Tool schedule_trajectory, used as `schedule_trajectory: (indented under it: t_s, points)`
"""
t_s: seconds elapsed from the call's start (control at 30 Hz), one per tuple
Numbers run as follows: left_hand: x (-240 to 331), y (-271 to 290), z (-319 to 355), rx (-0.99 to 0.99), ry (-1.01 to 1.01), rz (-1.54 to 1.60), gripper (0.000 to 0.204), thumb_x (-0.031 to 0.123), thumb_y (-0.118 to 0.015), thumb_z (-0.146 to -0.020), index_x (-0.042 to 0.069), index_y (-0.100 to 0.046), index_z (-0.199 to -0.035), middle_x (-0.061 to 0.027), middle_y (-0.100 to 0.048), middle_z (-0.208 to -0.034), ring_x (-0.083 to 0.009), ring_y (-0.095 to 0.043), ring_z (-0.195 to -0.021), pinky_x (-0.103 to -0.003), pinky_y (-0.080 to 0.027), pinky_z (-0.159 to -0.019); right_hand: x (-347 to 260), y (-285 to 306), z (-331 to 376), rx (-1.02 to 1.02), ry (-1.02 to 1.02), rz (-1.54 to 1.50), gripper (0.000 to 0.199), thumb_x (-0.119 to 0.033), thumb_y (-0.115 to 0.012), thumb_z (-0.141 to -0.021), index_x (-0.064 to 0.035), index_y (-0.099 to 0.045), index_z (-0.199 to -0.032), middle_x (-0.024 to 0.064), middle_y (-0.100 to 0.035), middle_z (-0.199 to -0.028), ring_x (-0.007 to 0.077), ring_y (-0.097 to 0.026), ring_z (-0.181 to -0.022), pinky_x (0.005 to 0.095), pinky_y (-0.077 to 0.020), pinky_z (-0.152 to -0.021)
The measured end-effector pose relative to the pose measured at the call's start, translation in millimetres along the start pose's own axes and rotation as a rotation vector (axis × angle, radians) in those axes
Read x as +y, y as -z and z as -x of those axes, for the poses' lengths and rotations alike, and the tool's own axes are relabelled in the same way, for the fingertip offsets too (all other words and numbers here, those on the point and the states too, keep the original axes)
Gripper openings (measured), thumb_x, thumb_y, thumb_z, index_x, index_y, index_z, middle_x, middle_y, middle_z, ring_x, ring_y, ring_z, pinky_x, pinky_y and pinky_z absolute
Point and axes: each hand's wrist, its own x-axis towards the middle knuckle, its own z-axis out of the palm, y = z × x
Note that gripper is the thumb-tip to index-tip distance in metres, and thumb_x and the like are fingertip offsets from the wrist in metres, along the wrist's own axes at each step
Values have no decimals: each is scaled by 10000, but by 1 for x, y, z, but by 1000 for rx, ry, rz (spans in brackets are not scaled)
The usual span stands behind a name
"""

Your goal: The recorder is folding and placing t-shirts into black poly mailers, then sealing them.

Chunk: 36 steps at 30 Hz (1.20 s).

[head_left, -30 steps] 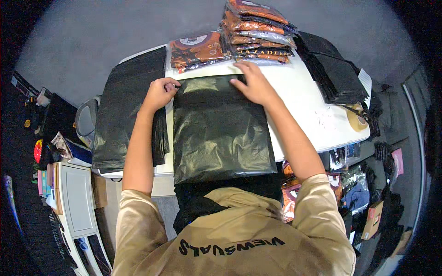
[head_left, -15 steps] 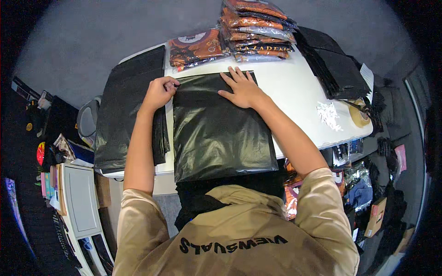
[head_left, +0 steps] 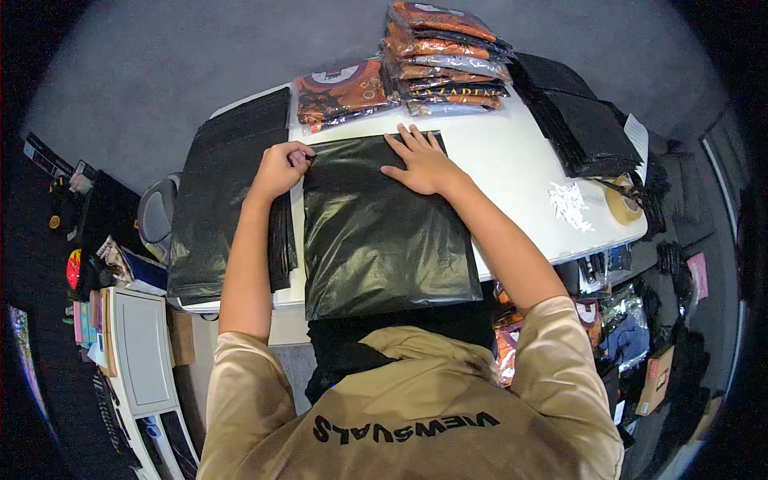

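Note:
A black plastic bag lies flat on the white table, its near edge at my body. My left hand pinches the bag's far left corner between thumb and fingers. Spread flat, my right hand rests on the bag's far right part with nothing gripped. Just left of the bag is a stack of black plastic bags, partly under my left forearm. Beyond the far edge lies an orange garment in clear wrap, beside a tall pile of wrapped garments.
At the table's right end are another stack of black bags, a roll of tape and a scatter of small white slips. A white cabinet stands at lower left. Wrapped garments and a brown box lie at lower right.
Both hands keep their places on the black bag, the left pinching and the right flat. The view has shifted slightly; little else differs.

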Motion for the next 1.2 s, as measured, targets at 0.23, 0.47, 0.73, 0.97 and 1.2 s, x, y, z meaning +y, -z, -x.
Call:
schedule_trajectory:
  t_s: [0.23,0.47,0.73,0.97,1.2]
  points:
    - [-6,4,4,-31,54,65,227,10,-637,-832,-11,-782,-1006,-74,-680,-740,-67,-591,-659,-252,-481,-638,-3,-4,-1,14,7,0,850,-681,-413,-1019,-148,-268,-1665,210,-142,-1735,401,-111,-1608,567,-104,-1292]
    - [18,3,-7,150,-152,-35,218,30,-647,-883,15,-762,-1068,-174,-709,-1103,-250,-700,-966,-340,-554,-823,4,-3,0,37,-3,-22,850,-679,-417,-1018,-145,-272,-1664,213,-150,-1733,405,-114,-1607,567,-104,-1292]
    - [68,-89,-23,-268,-319,-268,570,315,-437,-1097,-10,-394,-1563,-233,-371,-1642,-406,-301,-1549,-508,-243,-1269,0,-7,-1,41,23,-22,889,-692,-455,-994,-132,-277,-1660,209,-158,-1733,403,-115,-1607,558,-111,-1294]
    - [61,-85,-8,-315,-126,-428,738,562,-432,-1064,118,-318,-1642,-141,-242,-1727,-373,-204,-1594,-580,-129,-1277,-2,-2,2,9,-20,7,916,-738,-437,-978,-154,-276,-1664,154,-176,-1741,361,-122,-1613,541,-100,-1298]
    - [44,-68,-3,-278,-62,-481,873,731,-495,-961,208,-345,-1644,-164,-242,-1722,-432,-196,-1583,-597,-143,-1273,9,9,11,0,-62,58,883,-763,-368,-988,-211,-269,-1671,133,-162,-1748,341,-117,-1617,521,-93,-1303]
